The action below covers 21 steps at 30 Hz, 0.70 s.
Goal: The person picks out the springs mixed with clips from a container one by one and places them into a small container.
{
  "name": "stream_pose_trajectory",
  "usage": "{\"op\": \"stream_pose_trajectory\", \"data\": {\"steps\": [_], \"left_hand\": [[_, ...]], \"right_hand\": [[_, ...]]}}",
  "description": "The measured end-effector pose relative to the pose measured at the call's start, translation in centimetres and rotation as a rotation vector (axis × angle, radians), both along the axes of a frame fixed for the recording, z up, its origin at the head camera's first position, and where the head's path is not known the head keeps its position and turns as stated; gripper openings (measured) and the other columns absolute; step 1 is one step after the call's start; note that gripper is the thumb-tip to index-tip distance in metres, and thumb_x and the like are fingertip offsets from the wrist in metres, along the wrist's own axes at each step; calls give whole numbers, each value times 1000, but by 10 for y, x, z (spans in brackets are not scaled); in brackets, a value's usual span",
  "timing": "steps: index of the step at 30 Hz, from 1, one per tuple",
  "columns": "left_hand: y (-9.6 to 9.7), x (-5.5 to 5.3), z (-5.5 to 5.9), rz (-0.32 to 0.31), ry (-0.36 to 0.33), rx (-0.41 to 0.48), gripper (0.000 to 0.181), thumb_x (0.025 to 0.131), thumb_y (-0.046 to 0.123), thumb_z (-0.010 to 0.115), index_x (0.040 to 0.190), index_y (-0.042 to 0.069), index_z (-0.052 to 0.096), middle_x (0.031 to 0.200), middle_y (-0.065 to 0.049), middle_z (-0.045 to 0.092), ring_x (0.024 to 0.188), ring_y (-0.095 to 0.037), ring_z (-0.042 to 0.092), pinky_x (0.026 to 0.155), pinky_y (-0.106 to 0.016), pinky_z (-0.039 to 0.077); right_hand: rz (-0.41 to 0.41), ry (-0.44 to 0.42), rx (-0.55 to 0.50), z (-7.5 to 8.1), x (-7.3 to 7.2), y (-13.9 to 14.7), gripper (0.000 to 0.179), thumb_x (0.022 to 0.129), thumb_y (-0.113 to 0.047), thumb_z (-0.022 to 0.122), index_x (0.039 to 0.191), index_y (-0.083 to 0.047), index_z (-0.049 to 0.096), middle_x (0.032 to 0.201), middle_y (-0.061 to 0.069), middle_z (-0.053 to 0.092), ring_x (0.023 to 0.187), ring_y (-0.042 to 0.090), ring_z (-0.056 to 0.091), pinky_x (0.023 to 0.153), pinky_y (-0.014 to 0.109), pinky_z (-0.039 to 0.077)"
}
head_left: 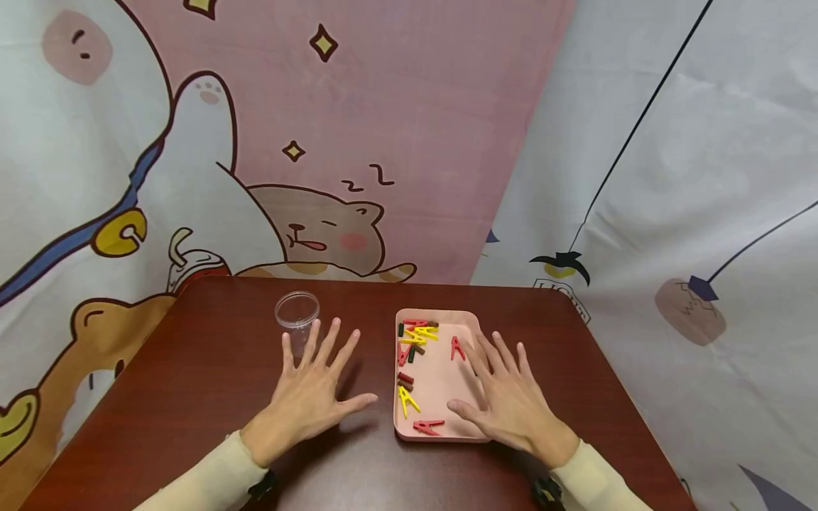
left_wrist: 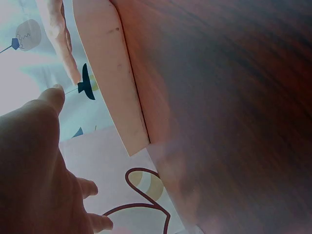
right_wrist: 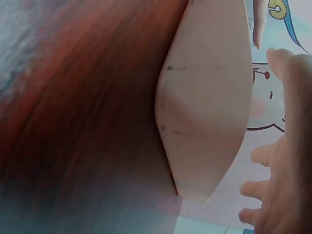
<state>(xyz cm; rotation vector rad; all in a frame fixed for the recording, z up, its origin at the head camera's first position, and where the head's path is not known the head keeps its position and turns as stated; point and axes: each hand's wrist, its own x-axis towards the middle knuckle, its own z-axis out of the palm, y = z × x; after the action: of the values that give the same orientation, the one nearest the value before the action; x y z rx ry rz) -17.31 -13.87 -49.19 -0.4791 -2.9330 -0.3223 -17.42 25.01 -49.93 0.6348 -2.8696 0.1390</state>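
Note:
My left hand [head_left: 313, 387] is spread flat above the table, left of a shallow pink tray [head_left: 441, 387], and holds nothing. The right hand [head_left: 511, 397], also spread and holding nothing, covers part of the tray's right edge in the head view. Along the tray's left side lie several small A-shaped plastic clips, among them a yellow clip [head_left: 407, 401], mixed with dark ribbed pieces [head_left: 405, 378] like little springs. One red clip [head_left: 457, 348] lies apart near the right fingertips; another red clip [head_left: 428, 426] is at the near end. Both wrist views show the tray's outer wall [left_wrist: 109, 63].
A clear round dish [head_left: 297, 309] stands at the back left, partly behind the left fingers. The dark reddish table [head_left: 211, 383] meets a cartoon-printed cloth [head_left: 422, 142] at its far edge.

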Motion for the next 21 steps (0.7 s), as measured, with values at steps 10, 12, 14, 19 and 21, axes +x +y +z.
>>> {"op": "stream_pose_trajectory", "data": {"steps": [10, 12, 14, 19, 21], "left_hand": [[2, -1, -1, -37, 3, -2, 111, 97, 94, 62, 186, 37, 29, 197, -10, 17, 184, -46, 11, 135, -92, 7], [2, -2, -1, -44, 3, -4, 110, 98, 93, 63, 186, 37, 30, 197, -10, 18, 184, -46, 12, 134, -93, 9], [3, -2, -1, -54, -2, 1, 110, 98, 92, 64, 186, 37, 30, 197, -10, 18, 184, -46, 12, 134, -93, 9], [4, -3, -1, -83, 1, -11, 108, 99, 93, 61, 186, 36, 32, 197, -10, 20, 183, -47, 16, 134, -93, 13], [5, -3, -1, -95, 8, -15, 107, 100, 93, 60, 185, 35, 32, 197, -10, 21, 183, -47, 17, 134, -92, 14]], "right_hand": [[53, -74, 40, -2, 5, 11, 119, 95, -93, 65, 180, -12, 45, 191, 21, 34, 177, 51, 33, 137, 84, 23], [57, -81, 46, -1, 5, 15, 124, 93, -94, 67, 180, -9, 43, 190, 22, 34, 176, 51, 35, 137, 84, 25], [57, -92, 40, 0, 6, 18, 129, 91, -94, 70, 180, -6, 40, 190, 22, 35, 176, 50, 37, 137, 83, 26], [70, -113, 18, 0, 11, 25, 138, 86, -98, 71, 182, -5, 36, 189, 21, 38, 174, 48, 41, 136, 83, 28], [74, -116, 17, 0, 12, 26, 140, 85, -100, 70, 182, -5, 37, 188, 21, 40, 173, 48, 42, 136, 83, 29]]}}
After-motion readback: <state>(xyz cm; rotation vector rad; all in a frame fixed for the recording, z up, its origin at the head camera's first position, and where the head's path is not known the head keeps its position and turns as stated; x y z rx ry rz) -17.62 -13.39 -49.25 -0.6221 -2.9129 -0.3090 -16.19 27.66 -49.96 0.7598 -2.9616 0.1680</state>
